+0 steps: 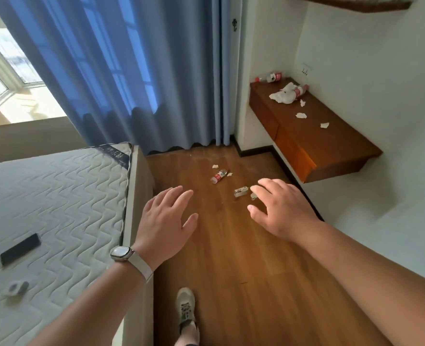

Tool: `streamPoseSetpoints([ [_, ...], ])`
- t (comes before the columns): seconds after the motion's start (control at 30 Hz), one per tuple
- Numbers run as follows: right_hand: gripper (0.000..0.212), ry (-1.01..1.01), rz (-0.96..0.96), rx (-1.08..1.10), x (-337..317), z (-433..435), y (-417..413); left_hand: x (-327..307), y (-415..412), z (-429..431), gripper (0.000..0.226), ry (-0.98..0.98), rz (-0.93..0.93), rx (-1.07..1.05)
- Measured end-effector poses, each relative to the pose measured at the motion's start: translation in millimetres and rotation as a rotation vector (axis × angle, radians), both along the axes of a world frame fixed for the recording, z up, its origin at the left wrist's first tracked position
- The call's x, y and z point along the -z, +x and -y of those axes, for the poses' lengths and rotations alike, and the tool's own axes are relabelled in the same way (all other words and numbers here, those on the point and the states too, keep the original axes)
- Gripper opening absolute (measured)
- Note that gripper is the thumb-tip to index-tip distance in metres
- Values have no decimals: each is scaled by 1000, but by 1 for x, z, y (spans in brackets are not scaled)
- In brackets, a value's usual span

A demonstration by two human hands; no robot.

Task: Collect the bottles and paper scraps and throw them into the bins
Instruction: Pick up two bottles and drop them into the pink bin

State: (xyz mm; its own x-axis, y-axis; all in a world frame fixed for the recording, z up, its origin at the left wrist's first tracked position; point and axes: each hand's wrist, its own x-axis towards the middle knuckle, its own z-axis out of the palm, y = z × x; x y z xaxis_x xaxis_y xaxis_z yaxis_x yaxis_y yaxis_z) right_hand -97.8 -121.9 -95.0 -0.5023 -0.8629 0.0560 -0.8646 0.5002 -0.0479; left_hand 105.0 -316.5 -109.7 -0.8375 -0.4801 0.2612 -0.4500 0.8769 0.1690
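Hovering empty, fingers spread, left hand (pixel 166 221) and right hand (pixel 278 208) face a bottle (pixel 219 175) on the floor beside the bench (pixel 331 146); more bottles (pixel 268 77) (and paper scraps (pixel 300 115)) sit atop it. Scattered so widely, small scraps could get overlooked.

A bare quilted mattress (pixel 56 196) fills the left side, and on it lie a black phone (pixel 20 248) and a small grey-white object (pixel 15 288). Blue curtains (pixel 131 71) hang before the window (pixel 4 66). At the right, a wall-mounted wooden desk (pixel 331 146) hangs above the wooden floor (pixel 231 245), with a wall socket (pixel 306 69) near it.
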Motion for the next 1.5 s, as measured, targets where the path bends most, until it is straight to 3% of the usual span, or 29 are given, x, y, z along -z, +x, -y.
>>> streamPoseSetpoints([
  [0.53, 57, 71, -72, 261, -21, 225, -108, 1, -161, 280, 49, 73, -55, 202],
  [1.03, 56, 64, 49, 391, 9, 323, -234, 17, -294, 381, 51, 41, 55, 286],
  [1.5, 60, 18, 155, 473, 20, 358, -478, -2, -546, 418, 55, 27, 162, 341],
])
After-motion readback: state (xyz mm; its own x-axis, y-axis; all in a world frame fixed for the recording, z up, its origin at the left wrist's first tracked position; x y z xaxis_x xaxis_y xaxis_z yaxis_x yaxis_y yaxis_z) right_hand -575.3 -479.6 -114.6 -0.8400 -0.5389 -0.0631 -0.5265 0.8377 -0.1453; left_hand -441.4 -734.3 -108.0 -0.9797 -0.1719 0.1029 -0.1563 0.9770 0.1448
